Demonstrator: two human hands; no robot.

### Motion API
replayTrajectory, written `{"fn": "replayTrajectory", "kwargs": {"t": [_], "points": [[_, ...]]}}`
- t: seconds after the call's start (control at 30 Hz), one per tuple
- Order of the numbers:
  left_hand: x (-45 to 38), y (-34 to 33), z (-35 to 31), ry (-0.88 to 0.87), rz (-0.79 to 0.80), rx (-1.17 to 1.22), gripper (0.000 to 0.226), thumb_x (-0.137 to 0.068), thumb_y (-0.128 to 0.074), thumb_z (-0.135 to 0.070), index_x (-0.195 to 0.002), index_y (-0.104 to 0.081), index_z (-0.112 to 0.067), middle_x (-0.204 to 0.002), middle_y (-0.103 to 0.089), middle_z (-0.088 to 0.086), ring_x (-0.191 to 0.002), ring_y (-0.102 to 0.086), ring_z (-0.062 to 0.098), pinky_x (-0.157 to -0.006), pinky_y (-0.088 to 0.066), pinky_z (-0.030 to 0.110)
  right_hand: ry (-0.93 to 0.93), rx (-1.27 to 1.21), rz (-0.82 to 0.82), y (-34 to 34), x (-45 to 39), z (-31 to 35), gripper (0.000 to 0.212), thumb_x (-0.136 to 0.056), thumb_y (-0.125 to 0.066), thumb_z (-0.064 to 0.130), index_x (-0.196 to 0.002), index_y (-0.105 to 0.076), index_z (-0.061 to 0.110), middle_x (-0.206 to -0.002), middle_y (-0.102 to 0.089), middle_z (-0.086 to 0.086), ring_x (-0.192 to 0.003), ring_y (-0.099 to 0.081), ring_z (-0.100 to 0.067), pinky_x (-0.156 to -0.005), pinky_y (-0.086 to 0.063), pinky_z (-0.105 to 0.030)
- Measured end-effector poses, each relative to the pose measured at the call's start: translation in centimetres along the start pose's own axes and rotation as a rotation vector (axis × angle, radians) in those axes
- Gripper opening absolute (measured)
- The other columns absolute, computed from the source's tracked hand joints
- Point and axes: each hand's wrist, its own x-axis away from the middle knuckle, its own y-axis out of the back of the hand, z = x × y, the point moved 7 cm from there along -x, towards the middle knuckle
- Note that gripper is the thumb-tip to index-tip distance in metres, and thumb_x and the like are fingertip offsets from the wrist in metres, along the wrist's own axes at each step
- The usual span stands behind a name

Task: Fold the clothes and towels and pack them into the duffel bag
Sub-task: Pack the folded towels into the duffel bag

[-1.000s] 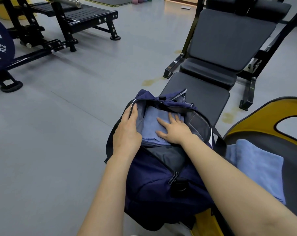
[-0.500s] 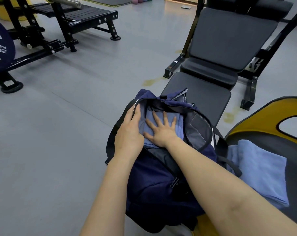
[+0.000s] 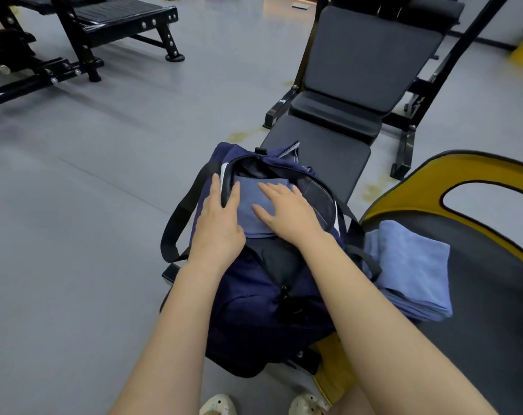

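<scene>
Inside the duffel bag (image 3: 254,295), both flat, unclenched fingers (image 3: 266,190) (left at its rim) press the folded towel (image 3: 254,214).

The duffel bag (image 3: 263,310) sits on the near end of the weight bench (image 3: 323,157), its mouth open upward. A folded towel (image 3: 254,202) lies inside the opening, under both hands: left hand (image 3: 219,223) at the bag's left rim, right hand (image 3: 287,212) flat on top. A second folded towel (image 3: 412,268) lies just right of the bag on a padded seat (image 3: 493,295).
</scene>
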Motion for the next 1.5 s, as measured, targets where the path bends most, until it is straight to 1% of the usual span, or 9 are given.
{"fn": "replayTrajectory", "kwargs": {"t": [0.1,0.37,0.47,0.63,0.8,0.97,1.17,1.37,1.5], "points": [[0.3,-0.5,-0.4,-0.027,0.037,-0.079,0.072,-0.089,-0.042,0.004,-0.152,-0.013,-0.017,-0.159,0.013,0.006,-0.144,-0.004,0.023,-0.101,-0.039,0.04,-0.03,-0.108,-0.16,2.9,2.7,-1.7,0.051,-0.099,-0.044,0.039,-0.145,-0.039,0.018,-0.148,-0.042,0.001,-0.14,-0.03,-0.017,-0.119,-0.008,-0.034],[0.6,-2.3,-1.9,-0.078,0.069,-0.174,0.078,-0.084,-0.044,0.009,-0.151,-0.013,-0.014,-0.158,0.009,0.0,-0.134,-0.021,0.025,-0.106,-0.033,0.044,-0.286,-0.243,-0.432,6.7,9.0,-9.4,0.041,-0.096,-0.053,0.031,-0.133,-0.054,0.012,-0.132,-0.057,-0.003,-0.125,-0.046,-0.02,-0.104,-0.035,-0.031],[0.3,-2.6,-2.1,-0.086,0.07,-0.203,0.077,-0.084,-0.044,0.008,-0.151,-0.011,-0.013,-0.158,0.009,0.001,-0.132,-0.024,0.026,-0.105,-0.033,0.042,-0.466,-0.213,-0.423,5.9,10.8,-12.7,0.045,-0.096,-0.052,0.034,-0.135,-0.051,0.012,-0.137,-0.053,-0.001,-0.128,-0.044,-0.018,-0.101,-0.035,-0.029],[0.1,-3.0,-2.4,-0.103,0.078,-0.253,0.076,-0.086,-0.043,0.007,-0.151,-0.009,-0.011,-0.158,0.012,0.001,-0.132,-0.025,0.026,-0.105,-0.034,0.041,-0.758,-0.088,-0.258,3.9,13.0,-17.1,0.052,-0.094,-0.051,0.041,-0.14,-0.044,0.018,-0.145,-0.042,-0.003,-0.131,-0.038,-0.027,-0.095,-0.042,-0.043],[0.0,-3.2,-2.6,-0.115,0.082,-0.295,0.077,-0.085,-0.043,0.006,-0.151,-0.008,-0.011,-0.158,0.013,0.0,-0.13,-0.029,0.027,-0.1,-0.039,0.043,-0.895,0.084,-0.086,2.9,13.8,-19.4,0.071,-0.088,-0.057,0.052,-0.142,-0.034,0.013,-0.141,-0.037,-0.012,-0.128,-0.036,-0.032,-0.088,-0.042,-0.041],[0.0,-3.0,-2.8,-0.126,0.063,-0.313,0.078,-0.083,-0.042,0.007,-0.151,-0.01,-0.011,-0.158,0.016,-0.003,-0.125,-0.032,0.026,-0.092,-0.043,0.044,-0.944,0.094,-0.022,1.9,14.4,-20.5,0.08,-0.084,-0.065,0.05,-0.141,-0.027,0.008,-0.139,-0.036,-0.013,-0.126,-0.038,-0.033,-0.084,-0.042,-0.041],[0.0,-2.8,-2.8,-0.114,0.059,-0.323,0.077,-0.084,-0.043,0.007,-0.151,-0.01,-0.012,-0.158,0.015,-0.005,-0.127,-0.031,0.025,-0.094,-0.041,0.043,-0.949,0.004,-0.072,3.3,14.3,-21.6,0.038,-0.091,-0.052,0.023,-0.127,-0.048,0.009,-0.121,-0.054,-0.015,-0.104,-0.055,-0.034,-0.069,-0.041,-0.037],[-0.1,-3.1,-3.1,-0.103,0.078,-0.33,0.079,-0.083,-0.042,0.007,-0.151,-0.009,-0.013,-0.157,0.017,-0.008,-0.127,-0.032,0.025,-0.096,-0.04,0.046,-0.836,0.029,-0.31,6.7,14.3,-19.4,0.019,-0.089,-0.052,0.02,-0.1,-0.054,0.005,-0.096,-0.05,-0.011,-0.076,-0.043,-0.026,-0.058,-0.031,-0.031],[-0.2,-3.1,-3.2,-0.094,0.083,-0.334,0.079,-0.083,-0.042,0.007,-0.151,-0.009,-0.013,-0.157,0.017,-0.008,-0.126,-0.032,0.026,-0.095,-0.04,0.046,-0.758,-0.103,-0.238,5.2,13.9,-18.8,0.01,-0.088,-0.049,0.015,-0.095,-0.052,0.008,-0.083,-0.054,-0.01,-0.07,-0.044,-0.025,-0.052,-0.028,-0.031]]}}
